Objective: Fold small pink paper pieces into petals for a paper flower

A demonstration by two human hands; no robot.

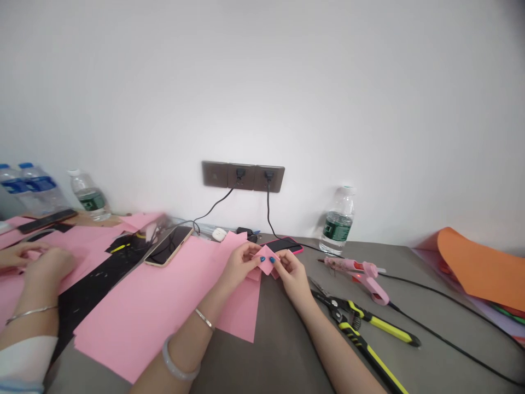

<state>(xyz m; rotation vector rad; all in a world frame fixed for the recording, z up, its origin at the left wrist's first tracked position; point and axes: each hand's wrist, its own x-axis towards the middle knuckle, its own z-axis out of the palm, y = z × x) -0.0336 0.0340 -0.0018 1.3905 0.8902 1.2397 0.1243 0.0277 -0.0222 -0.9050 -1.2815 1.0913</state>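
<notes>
Below the right-hand end of the socket panel [251, 178], over the grey worktop [279, 339], a small folded pink paper [267, 253] is held on one corner as a diamond. One diagonal runs roughly upright, its top corner directed at the panel; this appears slightly the longer axis.

The left hand [240, 265] and the right hand [293, 273] both touch the piece, so neither is nearer. Each grip is closed on it: thumbs [262, 259] side by side on the near face, pressing just inside the left and right corners. Fingers reach round behind; their exact contact is hidden. Layers show below the diamond on both sides, but the number of folds cannot be told.

Also below the panel, between it and the hands, lies a pink-edged phone [287, 244]. Below and left of the panel, overlapping pink sheets [159, 306] extend under the left forearm. Below and right of it lie a pink hot glue gun [375, 287] and yellow-and-black-handled pliers [336, 313], both apart from the right hand. Far left of the panel, a co-worker's hands [51, 268] rest over further pink paper.
</notes>
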